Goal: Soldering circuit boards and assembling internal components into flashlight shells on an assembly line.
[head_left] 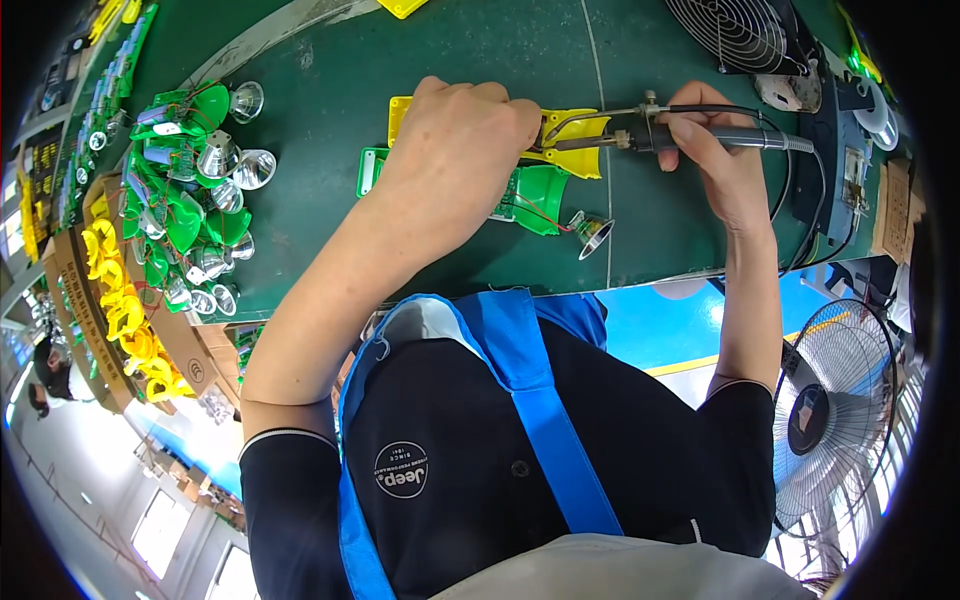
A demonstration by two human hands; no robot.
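Note:
My right hand (pixel 715 150) grips a soldering iron (pixel 645 137) with a thin metal feed tube fixed along it. Its tip points left, to the fingertips of my left hand (pixel 455 150). That hand is curled over a yellow plastic housing half (pixel 580 158) and closed on it; my knuckles hide the middle of the shell and whatever lies at the fingertips. Just nearer to me, partly under my left hand, lies a green housing half (pixel 541 197) with a circuit board inside. Thin wires lead from it to a silver reflector (pixel 597 238) on the green table.
At the left, green housings (pixel 185 220) with wires and silver reflectors are heaped. Beyond them a cardboard box (pixel 180 345) holds yellow parts (pixel 125 315). A fan with a round grille (pixel 735 35) and a blue soldering station (pixel 835 160) stand at the right; cables run across there.

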